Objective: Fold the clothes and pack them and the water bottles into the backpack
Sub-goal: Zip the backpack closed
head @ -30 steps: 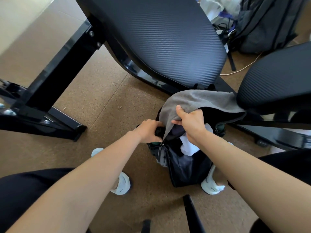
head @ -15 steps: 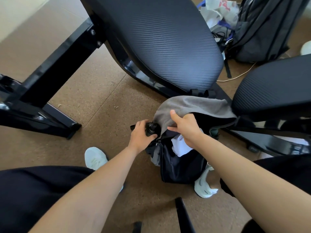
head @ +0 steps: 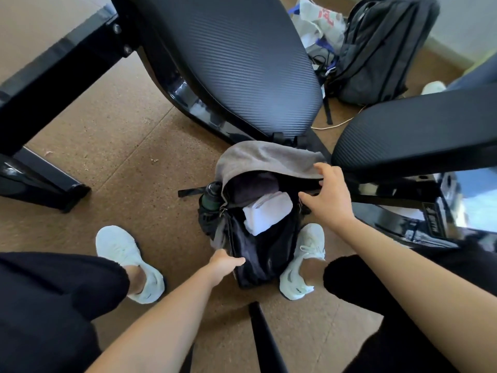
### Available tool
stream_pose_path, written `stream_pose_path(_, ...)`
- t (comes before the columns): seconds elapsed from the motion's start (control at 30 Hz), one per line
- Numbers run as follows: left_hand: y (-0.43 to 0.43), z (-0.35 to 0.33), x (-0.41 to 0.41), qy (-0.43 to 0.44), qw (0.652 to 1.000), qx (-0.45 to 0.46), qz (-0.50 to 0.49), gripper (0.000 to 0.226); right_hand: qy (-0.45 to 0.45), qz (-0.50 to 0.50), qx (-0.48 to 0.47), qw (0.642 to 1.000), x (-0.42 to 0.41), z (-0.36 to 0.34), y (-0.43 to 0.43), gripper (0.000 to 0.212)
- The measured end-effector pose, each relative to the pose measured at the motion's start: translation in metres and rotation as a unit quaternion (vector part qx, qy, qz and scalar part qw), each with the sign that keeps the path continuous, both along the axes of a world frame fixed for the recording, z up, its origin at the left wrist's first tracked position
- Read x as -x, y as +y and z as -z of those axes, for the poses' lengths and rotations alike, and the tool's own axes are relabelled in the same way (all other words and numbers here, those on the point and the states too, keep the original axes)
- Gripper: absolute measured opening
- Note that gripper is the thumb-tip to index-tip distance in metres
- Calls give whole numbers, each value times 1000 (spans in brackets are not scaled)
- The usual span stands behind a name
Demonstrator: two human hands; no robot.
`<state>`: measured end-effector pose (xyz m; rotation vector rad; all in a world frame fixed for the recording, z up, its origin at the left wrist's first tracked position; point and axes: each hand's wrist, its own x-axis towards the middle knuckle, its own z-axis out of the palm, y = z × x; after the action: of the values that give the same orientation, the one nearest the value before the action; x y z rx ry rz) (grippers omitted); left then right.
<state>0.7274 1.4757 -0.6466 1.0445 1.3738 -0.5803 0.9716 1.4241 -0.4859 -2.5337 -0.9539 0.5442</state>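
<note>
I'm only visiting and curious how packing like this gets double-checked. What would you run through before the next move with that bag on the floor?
1. Clothes inside: the white folded cloth and the dark cloth lie in the backpack opening. Ok.
2. Bottle packed: a dark bottle stands in the side pocket. Ok.
3. Second bottle packed: none shows. Cannot tell.
4. Backpack steadied: the left hand grips its near edge. Ok.
5. Backpack closed: the grey flap is folded back and the opening gapes. Not ok.
6. Flap in hand: the right hand is at the flap's edge, but its grip is unclear. Cannot tell.
</note>
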Motion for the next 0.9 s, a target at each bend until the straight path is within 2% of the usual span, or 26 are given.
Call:
stream_pose_path(0.07,-5,-5,-2,4,1000,14,-13,84,-98,-77,69,990,-21,8,-3,81)
stream_pose_path(0.17,-13,-9,-4,-3,993,64,-98,86,-204,-156,164,952,-45,25,3,85)
stream_pose_path(0.27,-8,-30,-18,-25,984,42,-172,72,-240,-212,196,927,-55,39,16,61)
stream_pose_path(0.37,17,-57,-32,-25,970,-12,-241,71,-261,-254,205,908,-60,45,26,36)
stream_pose_path(0.47,47,-82,-38,-83,937,24,-340,82,-243,-274,180,913,-67,47,28,30)
stream_pose_path(0.5,54,-92,-40,-114,924,40,-362,75,-224,-266,166,923,-66,43,28,26)
stream_pose_path(0.57,57,-116,-45,-166,909,53,-380,45,-162,-212,104,958,-64,32,32,10)
stream_pose_path(0.6,54,-125,-48,-185,905,62,-377,36,-128,-182,79,972,-63,25,34,10)
stream_pose_path(0.7,39,-146,-48,-175,910,103,-360,29,-66,-145,20,987,-59,-6,37,11)
stream_pose_path(0.8,43,-169,-43,-159,919,92,-348,16,-40,-129,-8,991,-49,-38,38,14)
stream_pose_path(0.87,58,-191,-36,-161,904,56,-391,4,-32,-108,-54,992,-40,-60,36,16)
stream_pose_path(0.9,64,-204,-29,-165,895,44,-412,6,-35,-90,-86,992,-36,-71,33,16)
